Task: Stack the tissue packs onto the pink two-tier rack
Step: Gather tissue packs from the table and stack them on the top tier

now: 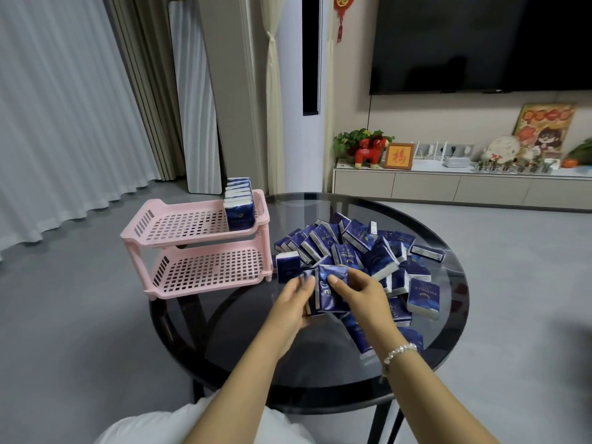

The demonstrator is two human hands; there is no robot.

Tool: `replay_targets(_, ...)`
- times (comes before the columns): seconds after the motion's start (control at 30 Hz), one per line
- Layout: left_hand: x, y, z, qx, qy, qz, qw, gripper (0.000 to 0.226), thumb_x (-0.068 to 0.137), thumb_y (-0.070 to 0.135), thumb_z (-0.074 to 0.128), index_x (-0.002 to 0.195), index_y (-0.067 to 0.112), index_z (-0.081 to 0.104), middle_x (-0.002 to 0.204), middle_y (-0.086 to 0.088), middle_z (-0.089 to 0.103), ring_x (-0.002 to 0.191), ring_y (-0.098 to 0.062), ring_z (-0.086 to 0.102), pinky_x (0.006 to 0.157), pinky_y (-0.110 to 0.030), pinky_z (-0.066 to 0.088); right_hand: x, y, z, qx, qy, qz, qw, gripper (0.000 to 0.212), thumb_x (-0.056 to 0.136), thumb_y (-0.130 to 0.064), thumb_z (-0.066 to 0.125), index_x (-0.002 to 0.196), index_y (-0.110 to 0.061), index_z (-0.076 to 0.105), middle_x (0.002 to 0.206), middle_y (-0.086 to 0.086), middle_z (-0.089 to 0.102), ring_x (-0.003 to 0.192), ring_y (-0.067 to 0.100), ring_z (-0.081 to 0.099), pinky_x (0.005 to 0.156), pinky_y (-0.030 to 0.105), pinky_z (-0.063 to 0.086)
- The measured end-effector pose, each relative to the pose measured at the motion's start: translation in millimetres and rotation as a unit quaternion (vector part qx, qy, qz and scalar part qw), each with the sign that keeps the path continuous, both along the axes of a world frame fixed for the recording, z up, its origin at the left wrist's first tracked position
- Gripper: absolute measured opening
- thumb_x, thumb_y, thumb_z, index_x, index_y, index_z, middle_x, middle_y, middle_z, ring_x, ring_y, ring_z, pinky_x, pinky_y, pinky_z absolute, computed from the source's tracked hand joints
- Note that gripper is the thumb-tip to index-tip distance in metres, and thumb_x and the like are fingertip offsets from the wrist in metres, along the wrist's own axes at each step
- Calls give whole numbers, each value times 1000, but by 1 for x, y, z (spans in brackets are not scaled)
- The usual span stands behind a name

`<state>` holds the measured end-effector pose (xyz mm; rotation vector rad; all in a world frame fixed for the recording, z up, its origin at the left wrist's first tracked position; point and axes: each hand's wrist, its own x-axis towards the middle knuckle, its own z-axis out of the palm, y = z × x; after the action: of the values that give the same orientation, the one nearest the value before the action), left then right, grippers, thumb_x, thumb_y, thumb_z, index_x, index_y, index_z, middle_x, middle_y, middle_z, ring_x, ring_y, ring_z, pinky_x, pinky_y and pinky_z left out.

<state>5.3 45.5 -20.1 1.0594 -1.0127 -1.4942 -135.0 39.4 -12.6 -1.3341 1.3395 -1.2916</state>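
A pile of dark blue tissue packs (362,251) lies across the round glass table (243,318). The pink two-tier rack (179,229) stands on the table's left edge. Its top tier holds a row of upright blue tissue packs (238,205) along its right side, while the bottom tier is bare. Both hands meet at the near side of the pile. My left hand (293,310) grips a small bundle of packs (330,291) from the left, and my right hand (360,294), with a bead bracelet on the wrist, holds the same bundle from the right.
The rack overhangs the table's left rim above the grey floor. A low TV cabinet (448,184) with ornaments stands against the far wall under a dark television (480,43). Curtains (64,123) hang at the left. My lap in white cloth (198,424) sits below the table's near edge.
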Motion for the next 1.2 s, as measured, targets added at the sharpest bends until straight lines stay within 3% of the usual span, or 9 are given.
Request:
replay_targets(0.1, 0, -4, -6, -14, -47, -41, 998, 52, 77, 40, 68, 125, 23, 56, 121, -2, 67, 113, -21, 63, 99, -51, 48, 2, -6, 2, 0, 30, 10, 1000, 24, 82, -33, 69, 96, -14, 72, 66, 4, 53, 62, 15, 47, 61, 30, 37)
replay_targets(0.17, 1, -8, -13, -12, -43, -37, 998, 48, 78, 32, 71, 123, 23, 56, 121, -3, 67, 112, -21, 64, 98, -49, 49, 3, -8, 3, 8, 49, 24, 998, 24, 86, -31, 65, 99, -12, 72, 70, 1, 62, 66, 11, 55, 65, 31, 44)
replay_targets(0.27, 3, -10, -22, 1, -25, -21, 999, 37, 89, 16, 64, 125, 18, 55, 120, -8, 66, 107, -23, 66, 96, -49, 51, -4, -5, 7, 18, 71, 25, 997, 28, 92, -30, 56, 117, -19, 66, 86, -4, 70, 67, 7, 62, 65, 15, 49)
replay_targets(0.5, -6, -2, -25, -4, -15, -35, 999, 31, 91, 14, 60, 122, 19, 55, 116, -4, 67, 102, -20, 67, 94, -48, 52, -37, 14, 7, -34, 209, -65, 975, 25, 88, -18, 62, 113, -17, 67, 68, -3, 58, 57, 3, 50, 52, 5, 39)
replay_targets(0.63, -15, 4, -25, 3, -28, -30, 999, 34, 91, 15, 60, 125, 18, 53, 117, -5, 66, 102, -21, 67, 93, -46, 52, -62, 31, -6, -19, 324, -118, 939, 32, 84, -19, 66, 116, -16, 66, 98, 1, 57, 78, 4, 51, 67, 9, 37)
replay_targets(0.8, -23, 11, -26, 11, -29, -21, 999, 31, 91, 15, 61, 121, 18, 55, 114, -7, 68, 100, -22, 68, 88, -42, 55, -88, 43, -25, 88, 437, -108, 889, 52, 76, -38, 73, 123, -20, 59, 130, 4, 53, 117, 24, 51, 93, 34, 46)
replay_targets(0.87, -26, 14, -28, 9, -45, -24, 999, 32, 91, 15, 62, 122, 16, 55, 113, -5, 68, 100, -21, 68, 89, -43, 55, -92, 46, -29, 130, 444, -88, 882, 50, 76, -42, 72, 120, -23, 59, 133, 2, 48, 116, 25, 50, 89, 34, 47)
replay_targets(1.03, -30, 21, -28, 11, -63, -27, 998, 35, 90, 16, 62, 124, 16, 54, 113, -5, 69, 100, -22, 68, 92, -46, 53, -92, 48, -31, 143, 408, -48, 900, 34, 79, -36, 70, 104, -15, 62, 112, 6, 62, 89, 19, 55, 72, 28, 44)
replay_targets(1.2, -28, 24, -27, 12, -82, -15, 996, 37, 90, 19, 64, 125, 19, 53, 115, -5, 67, 101, -22, 67, 94, -47, 52, -93, 53, -27, 147, 350, -57, 923, 47, 76, -35, 74, 113, -16, 51, 107, -1, 53, 98, 19, 55, 74, 28, 45)
